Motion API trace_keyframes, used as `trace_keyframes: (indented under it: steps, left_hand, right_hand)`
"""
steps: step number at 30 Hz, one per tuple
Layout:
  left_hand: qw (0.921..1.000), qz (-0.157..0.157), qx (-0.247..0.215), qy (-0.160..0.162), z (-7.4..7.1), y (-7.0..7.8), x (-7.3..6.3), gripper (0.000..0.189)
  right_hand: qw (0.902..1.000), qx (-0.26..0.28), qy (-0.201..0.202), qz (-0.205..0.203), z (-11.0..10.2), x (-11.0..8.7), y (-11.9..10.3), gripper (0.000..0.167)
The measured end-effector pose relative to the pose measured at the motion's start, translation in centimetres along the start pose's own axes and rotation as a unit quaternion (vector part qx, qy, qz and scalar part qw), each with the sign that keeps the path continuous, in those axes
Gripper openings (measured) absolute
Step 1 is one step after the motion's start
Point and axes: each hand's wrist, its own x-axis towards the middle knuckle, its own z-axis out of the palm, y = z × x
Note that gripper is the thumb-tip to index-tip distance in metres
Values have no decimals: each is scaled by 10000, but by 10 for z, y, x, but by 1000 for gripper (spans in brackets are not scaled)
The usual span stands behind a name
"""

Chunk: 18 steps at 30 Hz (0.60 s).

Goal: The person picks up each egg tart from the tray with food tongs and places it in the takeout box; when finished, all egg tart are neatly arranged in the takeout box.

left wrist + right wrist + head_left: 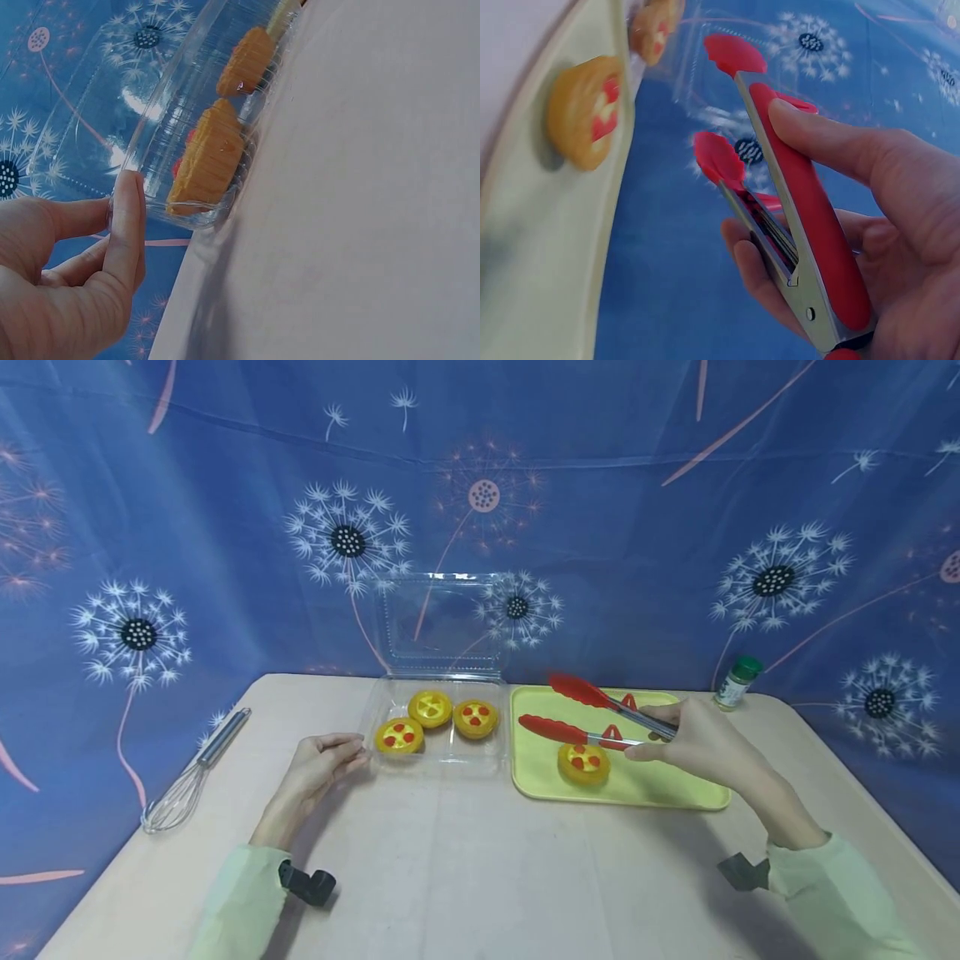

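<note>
My right hand holds red-tipped kitchen tongs, their arms spread with nothing between the tips. The tongs reach over a yellow tray, above a toy tart with red pieces on top. Left of the tray stands a clear plastic container, its hinged lid raised. Inside are three tarts: one at the front left, a yellow-topped one behind, and another to the right. My left hand pinches the container's left rim between thumb and fingers.
A wire whisk lies by the table's left edge. A green-capped shaker jar stands behind the tray's right end. Blue cloth with dandelion prints hangs along the back of the pale table.
</note>
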Motion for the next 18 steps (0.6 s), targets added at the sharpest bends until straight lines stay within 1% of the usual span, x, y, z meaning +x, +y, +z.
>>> trace_keyframes:
  steps: [3, 7, 13, 18]
  left_hand:
    - [10000, 18, -31, -40, 0, 1, 0, 44]
    - [10000, -3, -28, -19, 0, 3, 0, 45]
    - [10000, -47, -42, 15, 0, 3, 0, 44]
    - [9999, -122, -56, 59, 0, 2, 0, 44]
  right_hand:
    - [10000, -17, -36, -9, 1, -8, 12, 76]
    - [9999, -130, -97, 2, 3, -16, 23, 72]
    - [9991, -158, -353, 190, 7, -23, 33, 74]
    - [9986, -175, -422, 285, 10, -28, 41, 78]
